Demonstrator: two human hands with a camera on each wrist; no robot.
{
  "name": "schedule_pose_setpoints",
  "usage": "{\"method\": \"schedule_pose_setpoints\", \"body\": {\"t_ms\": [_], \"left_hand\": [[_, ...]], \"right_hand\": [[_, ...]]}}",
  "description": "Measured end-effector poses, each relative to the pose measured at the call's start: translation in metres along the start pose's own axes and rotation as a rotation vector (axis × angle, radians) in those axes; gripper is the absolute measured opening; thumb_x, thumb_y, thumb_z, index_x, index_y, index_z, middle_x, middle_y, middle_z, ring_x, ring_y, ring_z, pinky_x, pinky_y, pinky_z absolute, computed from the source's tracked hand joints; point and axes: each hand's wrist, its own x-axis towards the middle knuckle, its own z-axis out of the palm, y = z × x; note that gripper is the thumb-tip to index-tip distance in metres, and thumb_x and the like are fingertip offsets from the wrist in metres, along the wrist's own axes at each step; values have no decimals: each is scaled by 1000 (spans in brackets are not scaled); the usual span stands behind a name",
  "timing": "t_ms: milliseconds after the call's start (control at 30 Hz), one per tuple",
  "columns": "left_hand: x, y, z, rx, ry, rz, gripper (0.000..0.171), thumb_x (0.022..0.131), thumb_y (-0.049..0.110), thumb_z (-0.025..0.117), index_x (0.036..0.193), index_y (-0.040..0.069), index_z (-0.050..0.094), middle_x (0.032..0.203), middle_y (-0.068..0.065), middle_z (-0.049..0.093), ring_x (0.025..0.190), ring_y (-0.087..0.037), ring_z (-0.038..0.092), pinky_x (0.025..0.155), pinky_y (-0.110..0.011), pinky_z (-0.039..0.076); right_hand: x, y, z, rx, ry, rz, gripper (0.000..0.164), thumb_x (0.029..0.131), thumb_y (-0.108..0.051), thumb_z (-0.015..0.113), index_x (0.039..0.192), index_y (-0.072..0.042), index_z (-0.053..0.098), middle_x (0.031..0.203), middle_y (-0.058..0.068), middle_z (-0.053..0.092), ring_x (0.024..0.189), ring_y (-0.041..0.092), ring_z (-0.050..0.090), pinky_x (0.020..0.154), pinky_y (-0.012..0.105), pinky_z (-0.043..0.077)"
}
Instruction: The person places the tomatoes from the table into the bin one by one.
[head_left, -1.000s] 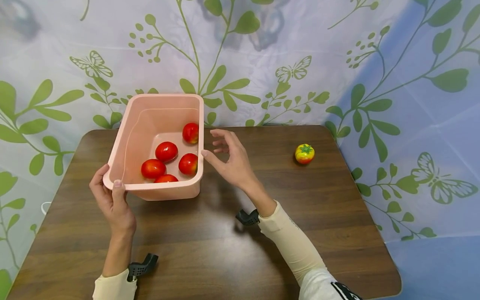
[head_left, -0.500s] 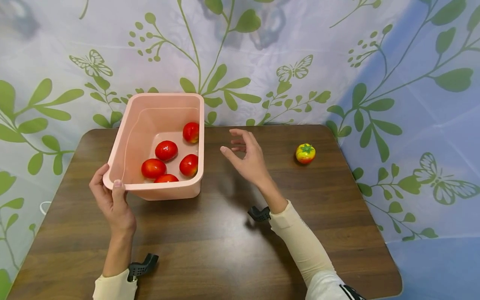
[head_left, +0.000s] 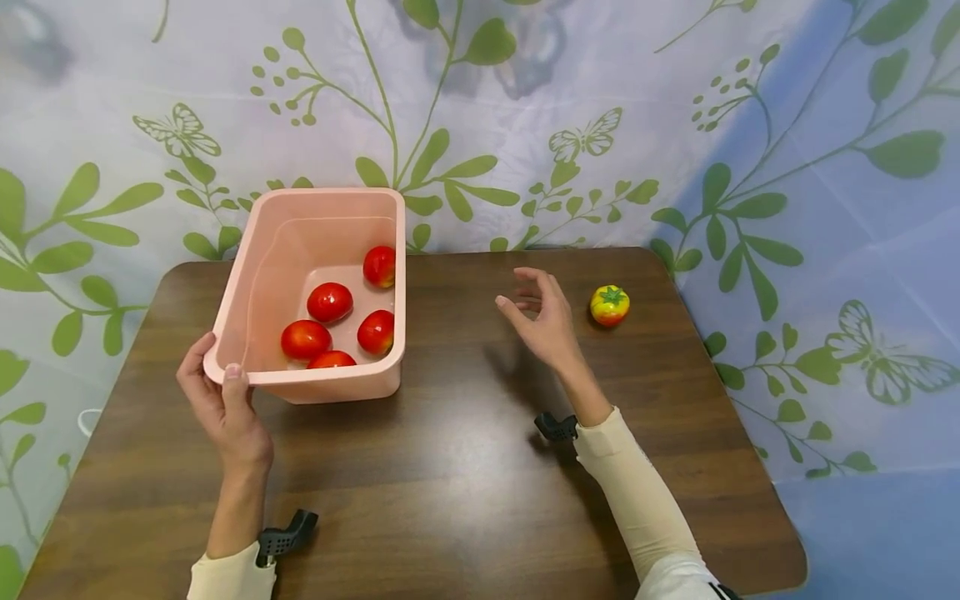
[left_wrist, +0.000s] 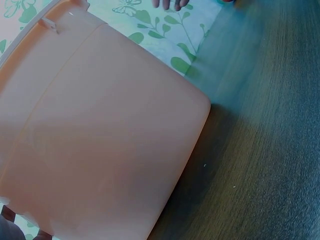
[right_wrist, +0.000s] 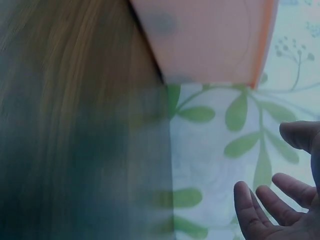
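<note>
A pink plastic bin (head_left: 330,386) stands at the left of the table, with several red tomatoes (head_left: 330,302) on its floor. My left hand (head_left: 228,417) grips the bin's near left corner, thumb over the rim and fingers outside. In the left wrist view the bin's side wall (left_wrist: 110,125) fills much of the picture. My right hand (head_left: 546,321) is over the table between the bin and a yellow-and-red tomato (head_left: 610,306) with a green leafy top. Its fingers are loosely bent, thumb apart, and hold nothing; the right wrist view shows the same hand (right_wrist: 280,205).
The brown wooden table (head_left: 450,483) has rounded corners. Behind it and to the right hangs a cloth backdrop (head_left: 480,125) printed with green leaves and butterflies. A black wrist mount (head_left: 288,533) sits on the left forearm, another black mount (head_left: 557,427) on the right.
My right hand has moved right, from beside the bin's right rim to near the yellow-and-red tomato. The left hand keeps its grip, and the bin and the tomatoes in it stay put.
</note>
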Motion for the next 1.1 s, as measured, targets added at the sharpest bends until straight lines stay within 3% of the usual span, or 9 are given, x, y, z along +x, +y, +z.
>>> {"method": "schedule_pose_setpoints", "body": {"t_ms": [200, 400, 500, 767, 933, 1100], "left_hand": [[-1, 2, -2, -1, -3, -12, 51, 101, 4, 51, 152, 0, 47, 149, -20, 51, 131, -33, 52, 93, -31, 58], [-1, 1, -3, 27, -7, -12, 52, 101, 5, 51, 152, 1, 46, 150, -20, 50, 133, -34, 51, 96, -31, 58], [-1, 1, -3, 22, -4, -7, 52, 101, 5, 51, 152, 1, 46, 150, -21, 50, 133, -34, 51, 96, -32, 58], [-1, 2, -2, 16, -10, -3, 52, 101, 5, 50, 152, 0, 46, 151, -21, 49, 135, -35, 51, 98, -32, 58], [-1, 2, -2, 10, -9, -5, 52, 101, 5, 50, 152, 0, 46, 151, -20, 49, 134, -34, 51, 98, -32, 58], [-2, 2, -2, 15, -9, -6, 52, 101, 5, 50, 152, 1, 46, 151, -20, 49, 134, -34, 51, 98, -32, 58]], "right_hand": [[2, 23, -20, -22, 48, 76, 58, 98, -35, 79, 147, -13, 57, 147, 15, 56, 131, 44, 63, 110, 54, 56], [3, 44, -45, -51, 108, 129, 61, 99, -36, 78, 149, -9, 55, 150, 20, 52, 138, 42, 56, 116, 55, 50], [4, 52, -59, -75, 162, 131, 60, 99, -35, 78, 149, -9, 55, 149, 19, 53, 137, 37, 54, 117, 55, 49], [5, 70, -86, -165, 337, 146, 53, 98, -32, 78, 143, -10, 62, 146, 20, 55, 130, 43, 47, 114, 54, 41], [1, 77, -96, -221, 344, 210, 57, 97, -32, 79, 146, -11, 60, 152, 22, 50, 139, 42, 36, 113, 55, 34], [-2, 85, -103, -266, 301, 284, 69, 95, -31, 81, 153, -8, 52, 159, 23, 43, 147, 43, 30, 120, 60, 33]]}}
